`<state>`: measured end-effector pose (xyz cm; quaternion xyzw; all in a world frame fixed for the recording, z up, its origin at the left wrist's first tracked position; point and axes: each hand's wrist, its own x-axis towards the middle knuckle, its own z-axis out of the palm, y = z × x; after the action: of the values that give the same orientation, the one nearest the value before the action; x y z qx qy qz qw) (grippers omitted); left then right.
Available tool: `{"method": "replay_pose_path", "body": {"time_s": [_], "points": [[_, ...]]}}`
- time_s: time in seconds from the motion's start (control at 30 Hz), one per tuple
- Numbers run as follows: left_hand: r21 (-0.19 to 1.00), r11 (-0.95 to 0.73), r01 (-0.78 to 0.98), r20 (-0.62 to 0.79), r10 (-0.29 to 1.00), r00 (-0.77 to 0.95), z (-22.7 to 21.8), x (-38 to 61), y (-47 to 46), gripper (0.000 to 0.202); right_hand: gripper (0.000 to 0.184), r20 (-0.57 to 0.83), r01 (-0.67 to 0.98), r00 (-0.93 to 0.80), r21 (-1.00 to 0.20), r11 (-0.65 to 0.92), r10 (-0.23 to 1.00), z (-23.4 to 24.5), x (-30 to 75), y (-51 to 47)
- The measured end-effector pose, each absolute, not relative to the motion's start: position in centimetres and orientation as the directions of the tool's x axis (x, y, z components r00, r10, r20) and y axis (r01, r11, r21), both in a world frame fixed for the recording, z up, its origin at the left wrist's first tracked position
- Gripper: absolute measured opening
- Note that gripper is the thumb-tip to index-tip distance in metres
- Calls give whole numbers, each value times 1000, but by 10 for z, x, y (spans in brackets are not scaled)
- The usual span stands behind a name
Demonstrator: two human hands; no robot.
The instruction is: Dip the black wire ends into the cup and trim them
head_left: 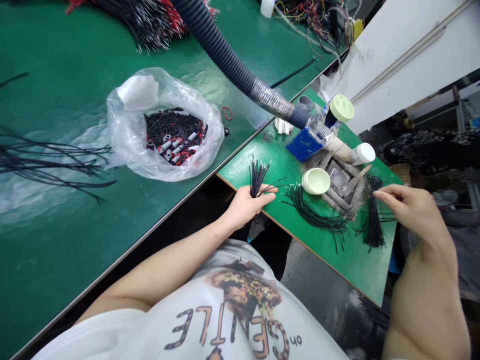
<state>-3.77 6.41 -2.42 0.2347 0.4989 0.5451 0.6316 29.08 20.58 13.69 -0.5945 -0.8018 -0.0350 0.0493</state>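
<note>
My left hand [250, 202] is closed around an upright bunch of black wires [257, 175] with bare, silvery upper ends. A couple of wires stick out sideways past its thumb and fingers. On the far right, my right hand [416, 207] pinches at the upper part of a pile of black wires [374, 225]; how many strands are between the fingertips is hard to see. Between the hands, another bundle of black wires [318, 212] lies curved on the small green board [360, 270].
A soldering pot [339, 180] sits behind the wires, with a pale green cup [317, 181] beside it. A ribbed hose [228, 55] reaches down to it. On the large green table [150, 215] stands a plastic bag [127, 140] of small black, red and grey pieces.
</note>
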Motion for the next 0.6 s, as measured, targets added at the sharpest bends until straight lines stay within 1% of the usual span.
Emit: {"method": "replay_pose_path", "body": {"time_s": [0.03, 0.07, 0.1, 0.13, 0.17, 0.23, 0.4, 0.5, 0.6], "points": [[836, 292, -465, -375, 922, -95, -24, -37, 64, 37, 17, 156, 945, -324, 95, 312, 933, 137, 291, 192], [828, 288, -482, -377, 921, -97, -25, -37, 64, 38, 20, 209, 932, -354, 164, 324, 912, 135, 288, 178], [815, 283, -505, -380, 920, -97, -25, -36, 63, 38, 22, 275, 922, -378, 201, 332, 884, 129, 283, 165], [800, 279, -531, -382, 919, -93, -24, -36, 62, 39, 23, 349, 919, -390, 199, 339, 852, 121, 276, 152], [783, 280, -556, -385, 919, -80, -24, -35, 60, 39, 24, 385, 915, -403, 166, 367, 830, 110, 267, 141], [744, 298, -598, -392, 920, -29, -22, -33, 54, 40, 24, 411, 902, -415, 74, 424, 812, 83, 247, 124], [653, 367, -663, -401, 910, 109, -15, -32, 30, 41, 26, 401, 869, -399, -123, 480, 825, 23, 196, 114], [617, 383, -687, -402, 904, 143, -10, -36, 19, 40, 28, 380, 833, -359, -282, 477, 852, 10, 180, 117], [594, 392, -703, -408, 899, 156, -5, -40, 11, 40, 28, 331, 790, -257, -469, 395, 908, 11, 177, 118]]}}
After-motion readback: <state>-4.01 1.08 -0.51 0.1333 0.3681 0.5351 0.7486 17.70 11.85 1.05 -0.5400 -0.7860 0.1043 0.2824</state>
